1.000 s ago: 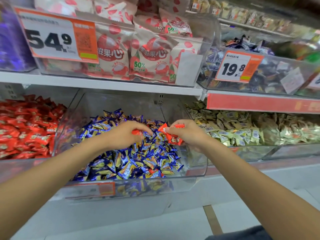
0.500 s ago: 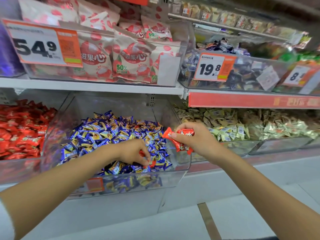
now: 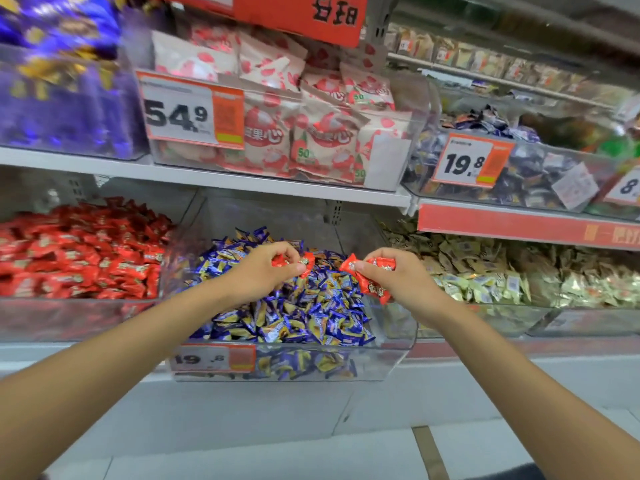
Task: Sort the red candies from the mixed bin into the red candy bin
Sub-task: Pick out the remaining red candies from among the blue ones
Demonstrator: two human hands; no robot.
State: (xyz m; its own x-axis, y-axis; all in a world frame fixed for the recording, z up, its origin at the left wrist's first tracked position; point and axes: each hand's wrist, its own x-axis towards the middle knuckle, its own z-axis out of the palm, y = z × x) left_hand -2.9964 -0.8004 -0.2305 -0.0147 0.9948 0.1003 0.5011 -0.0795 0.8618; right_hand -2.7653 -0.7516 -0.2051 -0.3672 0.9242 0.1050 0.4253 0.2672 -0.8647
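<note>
The mixed bin [image 3: 398, 355] is a clear plastic tub full of blue and yellow wrapped candies [image 3: 311, 317]. My left hand [image 3: 266, 271] hovers over its middle and pinches red candies [image 3: 304, 263] between thumb and fingers. My right hand [image 3: 398, 278] is over the bin's right side and grips a bunch of red candies [image 3: 372, 278]. The red candy bin [image 3: 69, 317], heaped with red wrappers [image 3: 79, 251], stands directly to the left of the mixed bin.
A bin of pale gold candies [image 3: 502, 275] sits to the right. The shelf above carries a bin of pink-white bags [image 3: 311, 133], a purple candy bin [image 3: 62, 91] and a dark candy bin [image 3: 519, 174]. Price tags 54.9 [image 3: 190, 112] and 19.8 [image 3: 467, 161] hang in front.
My left hand rose from the front of the blue pile with red candy pinched in it, toward the middle. My right hand kept its red bunch. The view shifted rightward.
</note>
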